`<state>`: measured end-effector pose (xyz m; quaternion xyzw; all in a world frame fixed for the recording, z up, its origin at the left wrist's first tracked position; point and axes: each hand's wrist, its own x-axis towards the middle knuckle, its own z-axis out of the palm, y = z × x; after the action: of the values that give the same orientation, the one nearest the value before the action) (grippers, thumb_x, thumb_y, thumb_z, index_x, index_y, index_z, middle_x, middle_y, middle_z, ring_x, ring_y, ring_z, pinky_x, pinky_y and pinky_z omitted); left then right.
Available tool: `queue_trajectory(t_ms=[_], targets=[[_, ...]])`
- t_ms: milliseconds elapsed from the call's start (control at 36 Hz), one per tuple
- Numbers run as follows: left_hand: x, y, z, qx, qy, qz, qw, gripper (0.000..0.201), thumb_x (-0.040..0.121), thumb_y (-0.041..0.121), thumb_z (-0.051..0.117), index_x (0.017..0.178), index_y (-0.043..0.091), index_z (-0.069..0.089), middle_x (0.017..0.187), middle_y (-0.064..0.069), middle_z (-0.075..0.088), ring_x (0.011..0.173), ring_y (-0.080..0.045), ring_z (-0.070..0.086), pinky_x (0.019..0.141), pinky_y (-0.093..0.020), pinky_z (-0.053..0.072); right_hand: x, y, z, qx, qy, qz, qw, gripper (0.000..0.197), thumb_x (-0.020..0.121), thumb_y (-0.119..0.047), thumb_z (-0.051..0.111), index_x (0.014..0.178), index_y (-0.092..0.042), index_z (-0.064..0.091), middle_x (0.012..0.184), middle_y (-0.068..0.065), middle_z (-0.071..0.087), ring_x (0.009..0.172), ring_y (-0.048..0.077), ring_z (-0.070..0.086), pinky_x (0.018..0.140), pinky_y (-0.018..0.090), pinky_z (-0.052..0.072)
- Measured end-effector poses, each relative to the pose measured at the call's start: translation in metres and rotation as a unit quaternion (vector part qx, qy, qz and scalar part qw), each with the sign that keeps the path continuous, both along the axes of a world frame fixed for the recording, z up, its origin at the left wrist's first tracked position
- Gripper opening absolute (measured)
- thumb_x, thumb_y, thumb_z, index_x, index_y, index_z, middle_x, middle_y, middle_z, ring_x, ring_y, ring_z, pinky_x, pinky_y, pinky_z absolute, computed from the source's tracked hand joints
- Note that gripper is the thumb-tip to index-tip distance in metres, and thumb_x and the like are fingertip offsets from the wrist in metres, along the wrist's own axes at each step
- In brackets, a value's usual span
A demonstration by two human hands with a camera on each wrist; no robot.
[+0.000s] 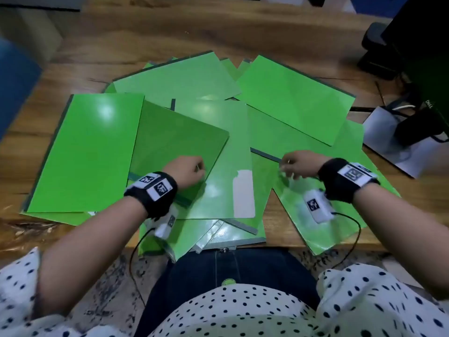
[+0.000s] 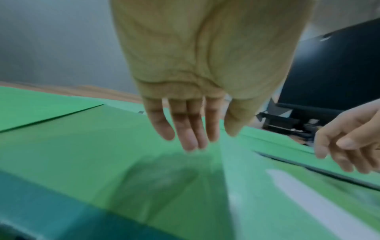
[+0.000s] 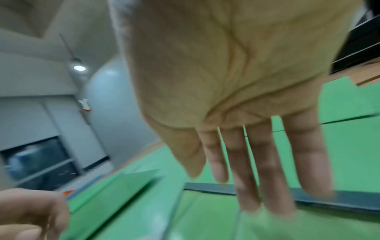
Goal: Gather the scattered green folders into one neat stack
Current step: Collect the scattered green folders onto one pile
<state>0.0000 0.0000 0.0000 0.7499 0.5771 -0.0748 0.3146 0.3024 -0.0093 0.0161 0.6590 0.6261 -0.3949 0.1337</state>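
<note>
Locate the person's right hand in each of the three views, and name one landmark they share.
Head: right hand, right of centre, over the green folders.
Left wrist: at the right edge, fingers loosely extended.
Right wrist: fills the upper centre.
Shared landmark: the dark folder spine by its fingertips.

Both bare forearms reach forward, each wrist in a black band, with the left hand [image 1: 187, 170] and right hand [image 1: 300, 164] held palm down, fingers [image 2: 191, 129] straight and loosely spread.

Bright green folders [image 1: 85, 152] with dark green spines are covering a brown wooden table [image 1: 145, 42]; the near blouse [image 1: 243, 312] is showing white with what look like dark dots.
</note>
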Motion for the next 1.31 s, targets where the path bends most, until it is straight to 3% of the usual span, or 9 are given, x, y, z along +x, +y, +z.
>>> queue_trajectory(t_ms=[139,250,389,583,694,805,861,1028,1305], targets=[[-0.001,0.010,-0.022,0.044,0.090,0.041,0.994,0.076,0.083,0.045,0.061,0.145,0.017,0.028,0.150,-0.014,0.026,0.134,-0.031,0.035,0.106,-0.046,0.039,0.019,0.024,-0.021,0.111,-0.093,-0.065,0.987,0.028,0.092,-0.024,0.053,0.115,-0.008,0.058,0.114,0.010,0.060,0.095,0.023,0.056,0.082,0.032,0.048],[-0.004,0.006,-0.037,-0.002,0.186,-0.025,0.982,0.103,0.079,0.066,0.053,0.152,0.021,-0.004,0.158,-0.013,-0.013,0.145,-0.037,-0.001,0.113,-0.056,0.019,0.036,0.020,-0.039,0.093,-0.182,-0.081,0.975,0.073,0.077,-0.036,0.072,0.137,-0.014,0.038,0.142,0.017,0.035,0.128,0.033,0.039,0.100,0.051,0.043],[0.002,-0.006,-0.037,-0.011,0.196,-0.091,0.976,0.104,0.078,0.065,0.054,0.152,0.022,-0.006,0.157,-0.012,-0.017,0.145,-0.037,-0.005,0.115,-0.056,0.016,0.039,0.011,-0.056,0.047,-0.183,-0.055,0.981,0.106,0.076,-0.042,0.072,0.152,-0.021,0.001,0.159,0.008,-0.007,0.146,0.033,0.001,0.114,0.055,0.020],[0.014,-0.032,-0.035,-0.015,0.170,-0.238,0.956,0.107,0.074,0.052,0.066,0.151,0.026,-0.003,0.157,-0.005,-0.016,0.146,-0.030,-0.008,0.117,-0.052,0.012,0.025,-0.004,-0.054,0.001,-0.181,-0.026,0.983,0.118,0.072,-0.046,0.074,0.151,-0.022,-0.010,0.157,0.008,-0.017,0.146,0.035,-0.004,0.112,0.052,0.025],[0.000,-0.034,-0.027,-0.007,0.158,-0.274,0.949,0.101,0.071,0.060,0.064,0.150,0.029,0.009,0.159,0.002,-0.006,0.147,-0.023,0.003,0.117,-0.052,0.014,0.016,-0.022,-0.054,-0.021,-0.186,0.017,0.982,0.126,0.065,-0.052,0.077,0.151,-0.024,-0.011,0.158,0.009,-0.015,0.145,0.037,0.001,0.110,0.056,0.028],[-0.013,-0.017,-0.016,0.017,0.098,-0.145,0.984,0.080,0.073,0.068,0.058,0.139,0.029,0.033,0.144,0.001,0.041,0.127,-0.020,0.043,0.107,-0.044,0.037,0.014,-0.027,-0.043,0.007,-0.201,0.059,0.978,0.111,0.063,-0.063,0.072,0.149,-0.025,0.013,0.151,0.011,0.025,0.132,0.032,0.037,0.101,0.053,0.041],[-0.015,-0.007,-0.017,0.036,0.105,-0.043,0.993,0.077,0.075,0.064,0.059,0.137,0.025,0.036,0.146,-0.004,0.037,0.130,-0.024,0.040,0.103,-0.047,0.042,0.018,-0.020,-0.036,0.046,-0.198,0.034,0.978,0.106,0.063,-0.068,0.069,0.147,-0.026,0.021,0.147,0.008,0.032,0.131,0.030,0.037,0.102,0.056,0.038],[-0.011,-0.007,-0.035,-0.014,0.115,0.231,0.966,0.114,0.064,0.063,0.072,0.151,0.027,0.008,0.158,-0.005,-0.013,0.144,-0.041,-0.006,0.102,-0.072,0.021,0.024,-0.018,-0.055,0.012,-0.180,-0.087,0.980,0.133,0.056,-0.076,0.066,0.150,-0.028,-0.014,0.157,0.003,-0.022,0.145,0.033,-0.013,0.105,0.072,0.017],[-0.001,-0.005,-0.027,-0.007,0.040,0.445,0.895,0.118,0.052,0.041,0.089,0.145,0.017,0.020,0.155,-0.014,0.006,0.139,-0.040,0.014,0.109,-0.053,0.030,-0.011,-0.034,-0.061,-0.045,-0.133,-0.079,0.987,0.133,0.057,-0.084,0.057,0.146,-0.029,-0.023,0.152,0.007,-0.033,0.140,0.043,-0.021,0.105,0.071,0.016]])
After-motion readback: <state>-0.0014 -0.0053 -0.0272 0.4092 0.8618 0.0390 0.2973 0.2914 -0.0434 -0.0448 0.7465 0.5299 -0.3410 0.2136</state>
